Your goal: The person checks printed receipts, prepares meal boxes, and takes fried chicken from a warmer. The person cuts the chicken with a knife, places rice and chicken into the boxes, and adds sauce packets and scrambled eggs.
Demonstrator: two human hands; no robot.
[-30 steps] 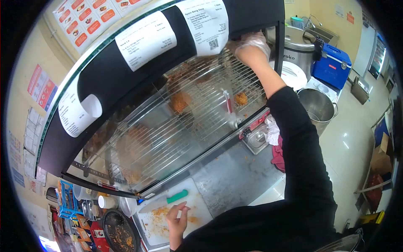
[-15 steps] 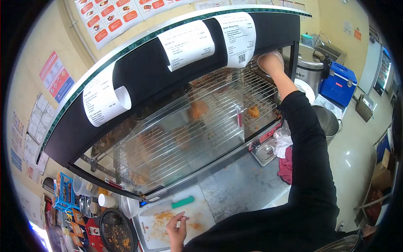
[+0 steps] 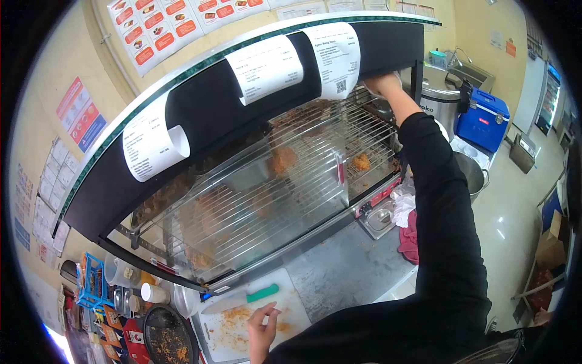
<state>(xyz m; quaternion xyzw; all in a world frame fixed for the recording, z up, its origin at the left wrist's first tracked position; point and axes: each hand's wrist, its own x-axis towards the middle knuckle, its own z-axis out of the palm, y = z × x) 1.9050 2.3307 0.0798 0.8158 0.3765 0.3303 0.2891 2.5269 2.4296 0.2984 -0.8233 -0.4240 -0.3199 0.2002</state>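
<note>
My right hand (image 3: 385,87), seemingly in a clear plastic glove, reaches through the right opening of the glass display case (image 3: 254,200). It is above the wire rack (image 3: 370,136), and its fingers are hidden behind the case's black upper edge. Over the white cutting board (image 3: 297,306) is my left hand (image 3: 262,323), fingers loosely curled with nothing visible in them. Just beyond it lies a knife with a green handle (image 3: 263,292), touched by neither hand. A piece of fried food (image 3: 362,161) sits low in the case, and more browned food (image 3: 283,160) shows behind the glass.
Printed paper slips (image 3: 270,68) hang on the case's front. A dark round tray of crumbs (image 3: 170,340) stands left of the board. A metal pan (image 3: 380,219) and a red cloth (image 3: 409,236) lie right. Beyond my arm are a pot (image 3: 470,173) and a blue cooler (image 3: 483,118).
My right hand has moved slightly left and deeper behind the case's upper edge. My left hand has shifted a little right over the board. The view has turned slightly.
</note>
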